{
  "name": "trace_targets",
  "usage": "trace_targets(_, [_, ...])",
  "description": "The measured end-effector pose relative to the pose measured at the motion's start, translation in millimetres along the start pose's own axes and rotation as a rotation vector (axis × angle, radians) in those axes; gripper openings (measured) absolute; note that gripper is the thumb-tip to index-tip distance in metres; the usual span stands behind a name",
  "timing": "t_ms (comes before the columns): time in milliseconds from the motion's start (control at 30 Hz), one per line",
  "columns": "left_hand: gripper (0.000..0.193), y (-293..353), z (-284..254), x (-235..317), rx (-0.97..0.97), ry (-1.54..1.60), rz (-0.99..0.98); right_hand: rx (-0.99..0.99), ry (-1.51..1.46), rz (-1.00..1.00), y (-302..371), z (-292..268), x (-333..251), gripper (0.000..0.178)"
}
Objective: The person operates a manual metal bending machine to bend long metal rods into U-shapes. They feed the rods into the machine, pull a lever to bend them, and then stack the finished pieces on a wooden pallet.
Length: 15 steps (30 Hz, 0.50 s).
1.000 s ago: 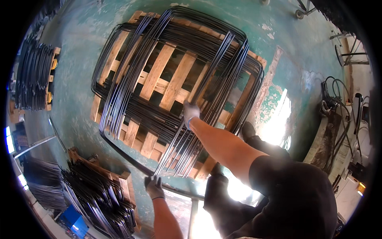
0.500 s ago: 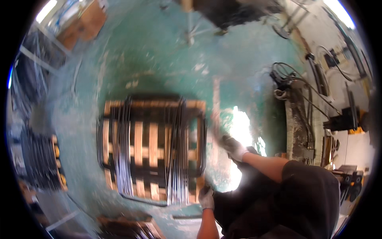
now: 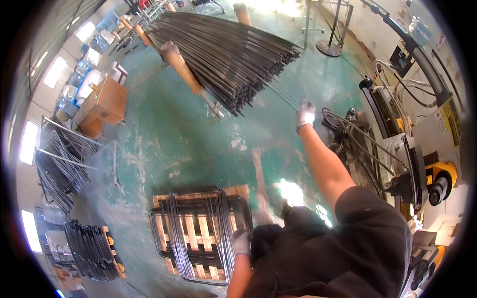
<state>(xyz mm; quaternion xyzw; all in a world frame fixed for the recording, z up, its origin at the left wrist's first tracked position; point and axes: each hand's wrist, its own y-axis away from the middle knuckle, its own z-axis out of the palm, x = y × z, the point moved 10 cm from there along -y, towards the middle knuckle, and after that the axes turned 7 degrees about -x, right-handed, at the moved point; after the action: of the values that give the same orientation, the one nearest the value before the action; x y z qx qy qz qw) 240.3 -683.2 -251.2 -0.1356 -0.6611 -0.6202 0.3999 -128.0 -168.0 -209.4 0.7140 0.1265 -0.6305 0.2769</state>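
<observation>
My right hand (image 3: 306,113), in a pale work glove, reaches far forward, its fingers closed at the near ends of a few thin metal rods (image 3: 282,94). These rods stick out from a large bundle of dark metal bars (image 3: 233,54). My left hand (image 3: 241,243), also gloved, is low beside the right edge of a stack of bent black metal frames (image 3: 175,233). Its fingers are hard to make out, and whether it touches the frames is unclear. The stack lies on a wooden pallet (image 3: 204,232).
Wooden posts (image 3: 181,67) flank the bar bundle. More black frames (image 3: 92,248) stand at the lower left, and a rack of bent rods (image 3: 62,161) is above them. A brown desk (image 3: 105,107) is farther back. Machinery with hoses (image 3: 392,134) lines the right wall.
The view has shifted forward, bringing the bar bundle into sight. My right hand has gone from near my body out to the thin rods. My left hand remains by the pallet.
</observation>
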Motion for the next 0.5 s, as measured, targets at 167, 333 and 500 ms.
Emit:
trace_targets(167, [0.033, -35, 111, 82, -0.275, -0.185, 0.211, -0.178, 0.276, -0.107, 19, 103, -74, 0.080])
trace_targets(333, [0.036, -126, 129, 100, -0.272, -0.192, 0.180, -0.294, 0.881, -0.378, 64, 174, -170, 0.071])
trace_targets(500, [0.033, -199, 156, 168, -0.220, -0.135, 0.131, -0.518, 1.220, -0.508, 51, 273, -162, 0.083])
